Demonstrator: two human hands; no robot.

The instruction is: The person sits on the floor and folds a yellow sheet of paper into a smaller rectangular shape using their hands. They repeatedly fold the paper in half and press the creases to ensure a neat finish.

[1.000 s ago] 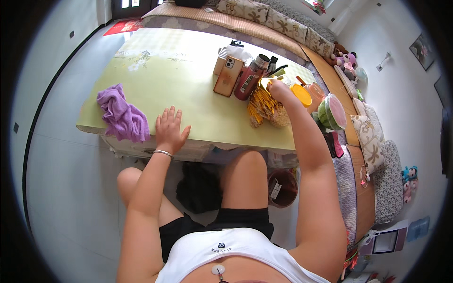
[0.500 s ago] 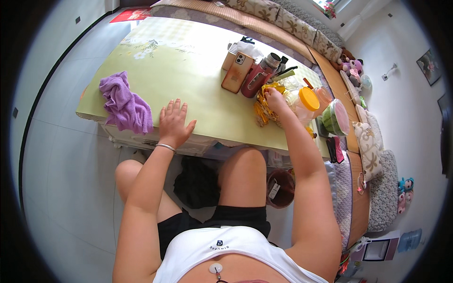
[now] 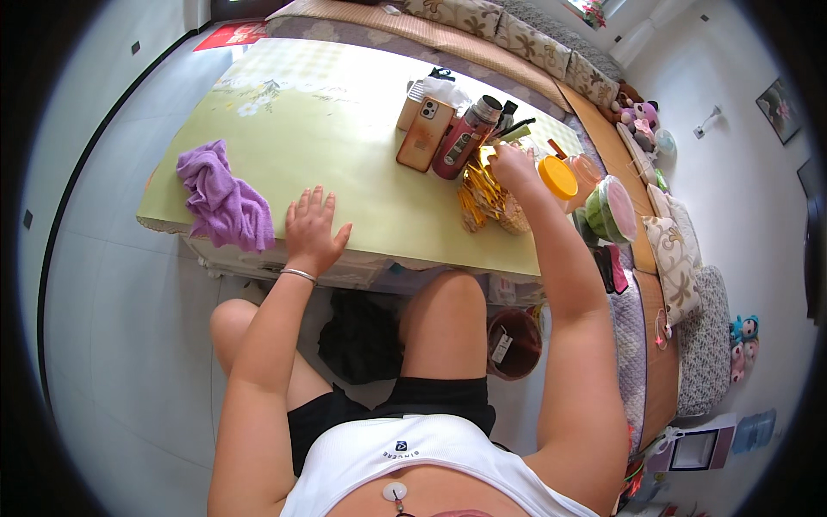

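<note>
My left hand [image 3: 314, 229] lies flat on the pale green tablecloth [image 3: 284, 142], its fingers spread and nothing in it. A crumpled purple towel [image 3: 226, 200] is at its left. On the right of the table, my right hand [image 3: 515, 166] has its fingers curled beyond a heap of small yellow-and-clear packets [image 3: 484, 191]. Whatever those fingers hold, if anything, is hidden. Left of that hand stand a dark red thermos bottle [image 3: 465, 142] and an upright phone [image 3: 425, 134]. Just to its right is a jar with an orange-yellow lid [image 3: 558, 177].
Farther right stand a pinkish container [image 3: 585, 172] and a tub of cut watermelon [image 3: 606, 211] under a clear cover. Beneath the table edge are a wastebasket [image 3: 514, 345] and a dark heap of fabric [image 3: 360, 336]. A sofa with patterned cushions [image 3: 534, 43] runs behind and along the right.
My right hand has moved slightly away from me and right, off the upper part of the yellow packets, uncovering more of them. My left hand stays flat on the table.
</note>
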